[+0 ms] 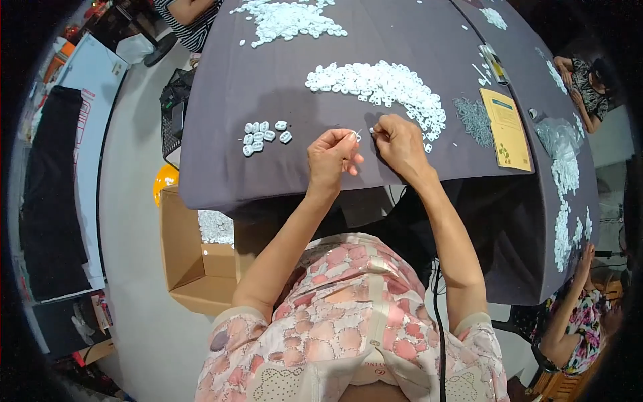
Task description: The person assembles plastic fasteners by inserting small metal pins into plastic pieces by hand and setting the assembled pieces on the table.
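My left hand (328,159) is pinched shut at the near side of the dark grey tablecloth, thumb against forefinger. Between those fingertips shows a small white plastic piece with a thin loop (357,136). Just to its right, my right hand (403,149) is closed too, gripping a tiny white plastic piece (372,131) that its fingers mostly hide. The hands are close together but apart. Beyond them curves a pile of small white plastic pieces (382,82). Several white oval pieces with dark marks (258,137) lie grouped to the left of my left hand.
A larger white heap (291,21) lies at the far left. On the right are small grey parts (473,122), a yellow booklet (507,130) and a clear plastic bag (559,137). An open cardboard box (184,268) stands below the table's left edge. Other people sit around the table.
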Tool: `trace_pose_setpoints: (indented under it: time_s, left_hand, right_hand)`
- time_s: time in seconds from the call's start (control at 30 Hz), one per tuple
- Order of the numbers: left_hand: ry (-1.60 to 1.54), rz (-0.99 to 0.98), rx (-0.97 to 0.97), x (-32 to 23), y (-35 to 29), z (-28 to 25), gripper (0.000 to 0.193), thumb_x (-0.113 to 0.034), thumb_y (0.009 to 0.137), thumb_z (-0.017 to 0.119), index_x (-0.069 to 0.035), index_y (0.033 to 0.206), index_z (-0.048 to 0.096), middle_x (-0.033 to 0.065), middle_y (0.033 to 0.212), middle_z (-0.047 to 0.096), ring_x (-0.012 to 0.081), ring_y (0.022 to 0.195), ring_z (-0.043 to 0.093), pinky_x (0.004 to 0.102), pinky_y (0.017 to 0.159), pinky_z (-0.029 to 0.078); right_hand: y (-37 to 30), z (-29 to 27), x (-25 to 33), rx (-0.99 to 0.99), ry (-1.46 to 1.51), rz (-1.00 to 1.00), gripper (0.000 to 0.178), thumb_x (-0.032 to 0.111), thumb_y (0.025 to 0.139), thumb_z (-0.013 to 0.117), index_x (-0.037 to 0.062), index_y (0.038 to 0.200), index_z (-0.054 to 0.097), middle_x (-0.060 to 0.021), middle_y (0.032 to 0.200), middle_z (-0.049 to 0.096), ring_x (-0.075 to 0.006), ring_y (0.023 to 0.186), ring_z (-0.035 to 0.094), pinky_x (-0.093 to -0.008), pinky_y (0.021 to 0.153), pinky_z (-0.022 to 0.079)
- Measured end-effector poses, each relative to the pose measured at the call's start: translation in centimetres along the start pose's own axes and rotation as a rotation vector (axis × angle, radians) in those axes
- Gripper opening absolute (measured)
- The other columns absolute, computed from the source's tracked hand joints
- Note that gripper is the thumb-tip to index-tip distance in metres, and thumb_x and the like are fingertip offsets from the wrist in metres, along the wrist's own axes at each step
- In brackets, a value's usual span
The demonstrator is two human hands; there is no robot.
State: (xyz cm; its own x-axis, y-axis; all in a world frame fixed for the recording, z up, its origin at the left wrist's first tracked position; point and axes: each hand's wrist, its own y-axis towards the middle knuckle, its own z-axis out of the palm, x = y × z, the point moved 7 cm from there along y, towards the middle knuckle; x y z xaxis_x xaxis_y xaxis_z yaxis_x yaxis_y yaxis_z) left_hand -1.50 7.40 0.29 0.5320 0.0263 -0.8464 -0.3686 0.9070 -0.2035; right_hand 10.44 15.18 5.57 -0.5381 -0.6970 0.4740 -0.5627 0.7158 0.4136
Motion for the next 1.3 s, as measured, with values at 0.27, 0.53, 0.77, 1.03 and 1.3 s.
trace_pose_setpoints:
  time_s: [0.27,0.53,0.77,1.03,1.3]
  left_hand:
    - [0.033,0.024,0.010,0.1,0.1,-0.2,0.012,-0.009,0.087,0.059,0.002,0.091,0.060,0.0076,0.077,0.061,0.0120,0.054,0.060,0.0208,0.038,0.045]
    - [0.051,0.044,0.004,0.0,0.0,-0.5,0.012,-0.008,0.087,0.058,0.003,0.091,0.060,0.0073,0.075,0.061,0.0120,0.053,0.059,0.0213,0.038,0.045]
    - [0.066,0.044,0.000,0.2,-0.1,-0.5,0.010,-0.006,0.088,0.057,0.003,0.091,0.060,0.0069,0.074,0.061,0.0115,0.052,0.059,0.0214,0.038,0.045]
    - [0.116,0.081,-0.015,-0.5,-0.1,-0.2,0.010,-0.006,0.087,0.057,0.003,0.086,0.060,0.0053,0.072,0.060,0.0087,0.050,0.057,0.0203,0.037,0.044]
    - [0.207,0.098,-0.008,0.1,0.1,-0.6,0.012,-0.006,0.088,0.057,0.005,0.087,0.061,0.0069,0.071,0.061,0.0092,0.050,0.055,0.0211,0.038,0.043]
  right_hand:
    - [-1.9,2.8,-1.4,-0.038,1.091,0.561,0.016,0.005,0.083,0.064,-0.0006,0.098,0.064,-0.0038,0.079,0.067,-0.0082,0.067,0.063,-0.0185,0.056,0.047]
    - [-2.2,3.3,-1.0,0.002,1.137,0.562,0.017,0.005,0.085,0.063,-0.0013,0.101,0.063,-0.0064,0.085,0.066,-0.0108,0.073,0.065,-0.0195,0.061,0.051]
    - [-2.2,3.4,-0.9,-0.015,1.183,0.524,0.018,0.004,0.083,0.065,-0.0017,0.100,0.063,-0.0064,0.083,0.067,-0.0096,0.072,0.064,-0.0193,0.060,0.049]
    - [-1.8,3.6,-0.9,-0.028,1.164,0.474,0.016,0.004,0.082,0.067,-0.0006,0.097,0.065,-0.0046,0.079,0.066,-0.0070,0.068,0.060,-0.0191,0.059,0.048]
    - [-2.0,3.4,-0.6,-0.003,0.893,0.432,0.016,0.009,0.081,0.067,-0.0022,0.093,0.066,-0.0002,0.072,0.064,-0.0042,0.064,0.054,-0.0202,0.057,0.045]
